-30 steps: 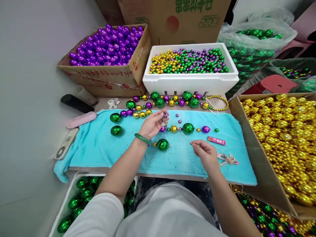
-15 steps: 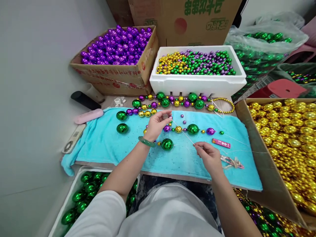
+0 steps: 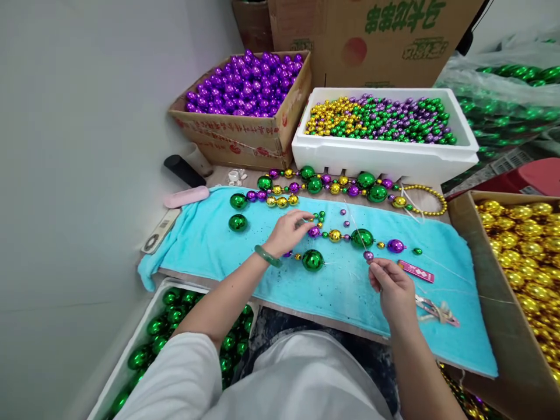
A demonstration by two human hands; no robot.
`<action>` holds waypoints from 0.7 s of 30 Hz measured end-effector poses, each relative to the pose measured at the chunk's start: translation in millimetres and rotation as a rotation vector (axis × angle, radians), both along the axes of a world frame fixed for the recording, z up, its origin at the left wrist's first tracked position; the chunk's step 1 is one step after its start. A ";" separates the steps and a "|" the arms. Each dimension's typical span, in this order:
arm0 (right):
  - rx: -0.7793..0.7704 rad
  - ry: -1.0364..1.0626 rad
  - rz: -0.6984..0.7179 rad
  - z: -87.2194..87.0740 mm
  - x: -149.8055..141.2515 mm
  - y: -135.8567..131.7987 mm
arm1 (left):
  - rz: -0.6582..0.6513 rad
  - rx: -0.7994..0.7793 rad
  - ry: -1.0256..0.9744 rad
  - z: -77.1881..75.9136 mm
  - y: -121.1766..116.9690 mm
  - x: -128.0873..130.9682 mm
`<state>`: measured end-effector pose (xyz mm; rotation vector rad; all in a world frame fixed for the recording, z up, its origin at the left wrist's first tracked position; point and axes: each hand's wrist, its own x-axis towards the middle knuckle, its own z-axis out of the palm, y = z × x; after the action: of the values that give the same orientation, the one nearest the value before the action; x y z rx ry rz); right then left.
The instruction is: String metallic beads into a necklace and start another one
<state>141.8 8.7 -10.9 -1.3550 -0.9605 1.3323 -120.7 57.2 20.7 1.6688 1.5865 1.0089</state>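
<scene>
My right hand (image 3: 392, 286) pinches the lower end of a long thin needle (image 3: 355, 224), which points up and away over the towel. A small purple bead (image 3: 368, 255) is on the needle, right at my fingertips. My left hand (image 3: 289, 232), with a green bangle at its wrist, reaches over the towel with thumb and fingers apart. Its fingertips are beside some small green beads (image 3: 321, 217) and a larger purple bead (image 3: 314, 231). A strung row runs right from there, with a big green bead (image 3: 362, 238). Another big green bead (image 3: 312, 260) lies nearer me.
On the blue towel (image 3: 201, 239) lie a pink packet (image 3: 416, 271) and small scissors (image 3: 437, 310). Behind are a finished-looking bead strand (image 3: 335, 188), a white foam box (image 3: 385, 154) and a carton of purple beads (image 3: 231, 137). A carton of gold beads (image 3: 485, 274) stands right.
My left hand has let go of the needle's upper end and moved down to the small green beads. The purple bead now sits at my right fingertips. The view has turned left.
</scene>
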 end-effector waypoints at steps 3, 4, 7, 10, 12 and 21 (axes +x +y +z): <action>0.005 0.026 -0.033 -2.2 5.4 2.7 | 0.139 0.015 0.303 -10.0 11.6 -37.7; 0.005 0.029 -0.042 -2.4 6.4 3.4 | 0.185 0.010 0.393 -13.5 15.9 -49.8; 0.009 0.033 -0.055 -1.9 6.9 4.3 | 0.276 -0.030 0.614 -22.1 28.6 -79.6; 0.009 0.030 -0.047 -1.2 5.4 4.5 | 0.208 -0.072 0.769 -27.2 40.6 -96.4; 0.007 0.026 -0.037 -1.4 3.7 4.6 | 0.135 -0.095 0.826 -30.4 47.6 -100.8; -0.006 -0.048 0.011 1.0 -1.2 2.8 | 0.156 -0.099 0.740 -36.5 43.7 -96.5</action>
<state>140.6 11.5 -10.0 -1.3933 -0.9984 1.3170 -217.2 100.9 -15.8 1.9941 2.2103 0.3637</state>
